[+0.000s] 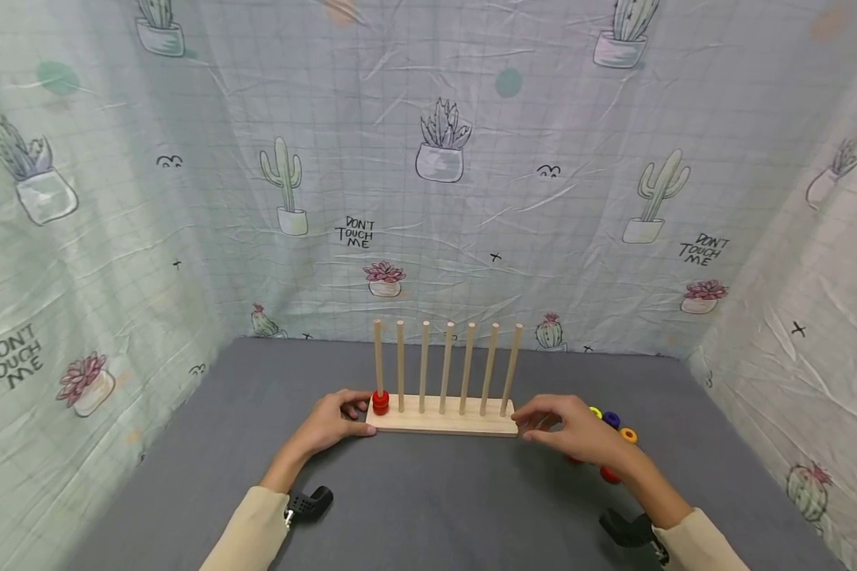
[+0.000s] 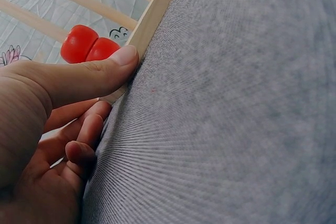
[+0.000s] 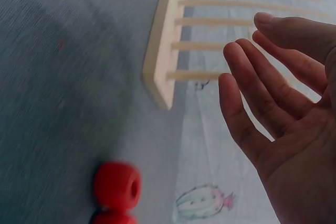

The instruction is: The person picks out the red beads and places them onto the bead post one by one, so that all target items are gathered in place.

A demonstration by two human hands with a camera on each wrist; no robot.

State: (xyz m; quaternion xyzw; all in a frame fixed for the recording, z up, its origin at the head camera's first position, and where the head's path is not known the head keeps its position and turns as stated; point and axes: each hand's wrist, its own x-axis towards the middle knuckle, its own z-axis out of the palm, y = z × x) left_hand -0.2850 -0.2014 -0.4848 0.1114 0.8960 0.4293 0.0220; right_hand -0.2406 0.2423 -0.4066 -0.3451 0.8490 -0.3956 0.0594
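A wooden peg rack [image 1: 443, 425] with several upright dowels stands on the grey cloth. Two red beads [image 1: 381, 403] are stacked on its leftmost dowel; the left wrist view shows the red beads [image 2: 84, 44] close by the thumb. My left hand [image 1: 332, 420] grips the rack's left end, its thumb [image 2: 113, 66] pressed on the front edge and its fingers curled at the end. By the rack's right end is my right hand [image 1: 574, 428], holding nothing. In the right wrist view its fingers [image 3: 262, 85] are loosely bent and apart from the wood.
Loose beads lie to the right, partly behind my right hand: a yellow bead [image 1: 596, 412], a dark blue bead [image 1: 611, 419], an orange bead [image 1: 628, 435] and red beads [image 1: 610, 474]. A cactus-print curtain [image 1: 443, 222] encloses the back and sides of the table [image 1: 428, 507].
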